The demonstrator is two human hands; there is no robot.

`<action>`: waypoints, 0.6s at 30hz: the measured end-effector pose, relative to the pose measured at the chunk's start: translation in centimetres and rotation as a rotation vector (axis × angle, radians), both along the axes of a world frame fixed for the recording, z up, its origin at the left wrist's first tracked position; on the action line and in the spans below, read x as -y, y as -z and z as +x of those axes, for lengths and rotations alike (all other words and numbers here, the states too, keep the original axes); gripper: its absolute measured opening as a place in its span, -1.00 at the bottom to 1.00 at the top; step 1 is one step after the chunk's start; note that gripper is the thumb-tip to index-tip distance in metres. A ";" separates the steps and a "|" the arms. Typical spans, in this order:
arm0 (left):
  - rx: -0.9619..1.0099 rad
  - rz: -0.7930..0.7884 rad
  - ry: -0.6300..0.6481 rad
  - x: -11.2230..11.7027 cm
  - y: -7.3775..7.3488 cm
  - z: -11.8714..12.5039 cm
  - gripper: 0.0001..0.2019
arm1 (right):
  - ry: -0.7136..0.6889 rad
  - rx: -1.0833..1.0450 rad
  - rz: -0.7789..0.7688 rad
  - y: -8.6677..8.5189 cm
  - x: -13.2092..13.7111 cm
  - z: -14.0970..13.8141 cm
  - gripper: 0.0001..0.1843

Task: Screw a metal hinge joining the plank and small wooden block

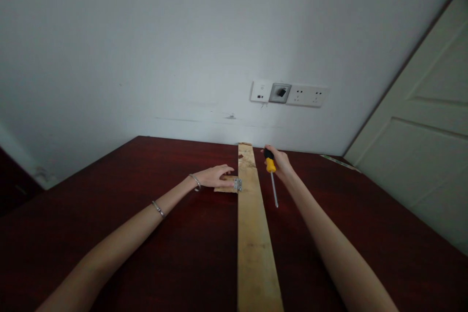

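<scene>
A long pale wooden plank [254,234] lies on the dark red table [146,214], running from the near edge to the wall. A small metal hinge [238,184] sits at the plank's left edge, joined to a small wood piece [224,189]. My left hand [215,176] lies flat on that small piece, fingers stretched toward the hinge. My right hand [280,162] is closed round the yellow-and-black handle of a screwdriver [271,178], whose shaft points toward me just right of the plank.
A white wall stands behind the table with a row of sockets [288,93]. A cream door [420,141] is at the right. A thin strip [338,161] lies at the table's far right corner.
</scene>
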State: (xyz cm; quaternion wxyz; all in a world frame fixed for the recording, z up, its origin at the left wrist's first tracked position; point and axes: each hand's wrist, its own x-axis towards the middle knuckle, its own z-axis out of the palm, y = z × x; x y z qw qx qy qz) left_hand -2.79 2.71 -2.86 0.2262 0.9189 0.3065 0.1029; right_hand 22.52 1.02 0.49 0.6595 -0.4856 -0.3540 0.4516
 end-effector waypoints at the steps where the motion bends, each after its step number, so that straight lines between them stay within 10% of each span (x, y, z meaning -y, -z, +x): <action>1: 0.038 -0.032 -0.016 -0.3 0.0 0.1 -0.36 | -0.016 -0.015 -0.026 0.3 0.0 0.0 -0.86; 9: 0.313 -0.329 -0.262 -3.7 -0.1 3.4 -0.41 | -0.122 -0.089 -0.133 1.3 0.3 -0.8 -0.89; 18: 0.468 -0.518 -0.235 -4.8 1.8 6.8 -0.54 | -0.174 -0.177 -0.131 1.4 0.7 -2.0 -0.92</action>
